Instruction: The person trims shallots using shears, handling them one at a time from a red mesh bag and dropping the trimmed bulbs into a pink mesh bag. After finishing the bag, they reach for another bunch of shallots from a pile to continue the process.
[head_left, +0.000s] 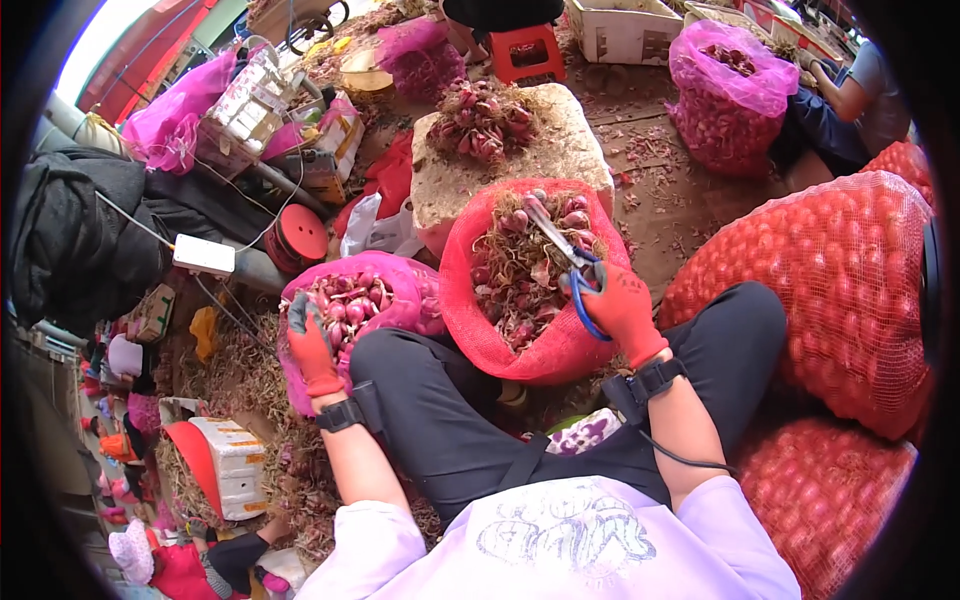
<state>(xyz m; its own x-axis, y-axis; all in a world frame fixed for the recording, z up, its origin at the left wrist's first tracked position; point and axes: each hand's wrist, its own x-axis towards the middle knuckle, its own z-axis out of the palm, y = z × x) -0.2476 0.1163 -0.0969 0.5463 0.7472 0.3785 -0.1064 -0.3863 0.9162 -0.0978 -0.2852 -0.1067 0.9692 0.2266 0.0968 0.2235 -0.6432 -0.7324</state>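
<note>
My right hand (pixel 622 312), in a red glove with grey fingertips, is closed on scissors (pixel 584 292) with blue handles. Their metal blades point up and left over a red mesh bag (pixel 462 300) full of shallots with dry stalks and roots. At the left edge of a pink mesh bag (pixel 415 290) of trimmed shallots (pixel 352 300), my left hand (pixel 312 345) wears a matching glove. Its fingers point upward, slightly apart, with nothing visible in them. Both bags stand in front of my bent legs.
Beyond the red bag, a pale block (pixel 570 140) bears a heap of untrimmed shallots (pixel 487 118). Large full net sacks (pixel 800 280) crowd my right side. A person (pixel 860 95) sits by another pink sack (pixel 725 110). Black cloth (pixel 80 230) and a red reel (pixel 300 235) lie left.
</note>
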